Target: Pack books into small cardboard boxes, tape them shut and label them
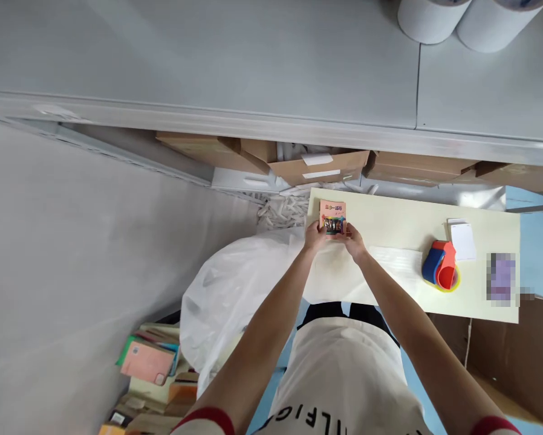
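Observation:
A small pink booklet-like item [332,209] with a dark, colourful picture lies at the left end of the pale table [407,217]. My left hand [315,235] grips its lower left edge, fingers closed. At its lower right edge, my right hand [354,241] is closed on it as well. Whether it is one booklet or a small stack, I cannot tell. A white sheet of wrap or paper [396,266] lies on the table right of my hands, with a red and blue tape dispenser [441,266] beside it.
White cards [462,240] lie behind the dispenser. A large white plastic bag [235,284] hangs left of the table, and books [148,364] are stacked lower left. Cardboard boxes [321,166] sit under the grey shelf [208,60]. An open carton [511,362] stands lower right.

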`<action>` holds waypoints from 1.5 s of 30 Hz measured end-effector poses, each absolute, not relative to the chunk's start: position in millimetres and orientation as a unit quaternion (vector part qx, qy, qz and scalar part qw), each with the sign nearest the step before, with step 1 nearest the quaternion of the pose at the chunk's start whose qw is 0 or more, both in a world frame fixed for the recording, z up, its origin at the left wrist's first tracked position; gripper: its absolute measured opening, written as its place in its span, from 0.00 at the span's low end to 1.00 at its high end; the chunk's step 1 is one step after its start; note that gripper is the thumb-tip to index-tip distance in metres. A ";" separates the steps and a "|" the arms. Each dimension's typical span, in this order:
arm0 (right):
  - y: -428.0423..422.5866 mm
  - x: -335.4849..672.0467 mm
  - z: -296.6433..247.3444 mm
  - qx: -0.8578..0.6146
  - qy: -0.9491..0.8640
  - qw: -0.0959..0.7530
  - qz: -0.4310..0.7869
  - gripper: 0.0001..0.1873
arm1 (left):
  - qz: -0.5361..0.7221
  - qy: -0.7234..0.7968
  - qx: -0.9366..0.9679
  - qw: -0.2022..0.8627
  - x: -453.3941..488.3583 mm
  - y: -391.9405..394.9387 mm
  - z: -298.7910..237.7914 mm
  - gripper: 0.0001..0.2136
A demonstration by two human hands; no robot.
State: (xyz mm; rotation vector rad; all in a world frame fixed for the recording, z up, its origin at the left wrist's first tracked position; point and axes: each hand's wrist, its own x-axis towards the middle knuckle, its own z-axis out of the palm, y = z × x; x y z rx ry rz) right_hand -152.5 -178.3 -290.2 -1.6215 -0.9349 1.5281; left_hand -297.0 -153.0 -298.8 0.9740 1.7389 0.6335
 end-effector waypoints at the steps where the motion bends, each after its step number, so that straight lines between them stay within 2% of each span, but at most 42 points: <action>1: -180.6 -148.6 -284.0 -0.629 -0.353 0.366 0.588 0.23 | 0.279 0.701 0.397 0.522 -294.6 -154.9 -292.2 0.11; 5: -204.5 -118.0 -256.3 -0.630 -0.308 0.441 0.560 0.24 | 0.356 0.576 0.332 0.657 -277.5 -174.2 -260.6 0.16; 8: -239.4 -85.2 -243.3 -0.631 -0.307 0.454 0.548 0.22 | 0.331 0.542 0.339 0.694 -255.6 -201.5 -246.8 0.17; 12: -297.4 -40.1 -248.0 -0.708 -0.325 0.393 0.488 0.21 | 0.295 0.584 0.427 0.624 -213.4 -251.1 -251.8 0.18; 17: -349.7 3.6 -273.5 -0.752 -0.341 0.343 0.448 0.21 | 0.228 0.591 0.497 0.593 -161.2 -309.2 -277.6 0.23; 22: -362.0 28.3 -299.2 -0.760 -0.363 0.306 0.444 0.13 | 0.179 0.629 0.544 0.526 -132.3 -330.6 -299.9 0.26; 26: -361.5 38.3 -309.6 -0.751 -0.393 0.296 0.440 0.15 | 0.114 0.643 0.600 0.463 -122.3 -334.5 -303.4 0.30; 29: -370.8 42.2 -311.0 -0.756 -0.451 0.292 0.374 0.19 | 0.084 0.636 0.657 0.396 -119.8 -341.6 -296.0 0.35; 32: -387.5 42.7 -312.2 -0.782 -0.461 0.280 0.313 0.30 | 0.050 0.606 0.703 0.369 -118.8 -350.4 -286.1 0.35; 38: -387.9 38.6 -320.2 -0.793 -0.348 0.305 0.395 0.44 | -0.030 0.588 0.715 0.377 -119.5 -358.5 -282.5 0.35; 40: -376.3 39.8 -320.6 -0.798 -0.304 0.295 0.429 0.40 | -0.029 0.584 0.715 0.383 -121.4 -358.0 -284.4 0.35; 43: -361.4 41.5 -315.8 -0.795 -0.305 0.270 0.450 0.23 | -0.020 0.574 0.715 0.400 -125.0 -354.4 -284.8 0.34; 45: -356.6 39.8 -310.4 -0.796 -0.314 0.266 0.443 0.18 | -0.016 0.564 0.715 0.414 -127.4 -350.9 -283.5 0.34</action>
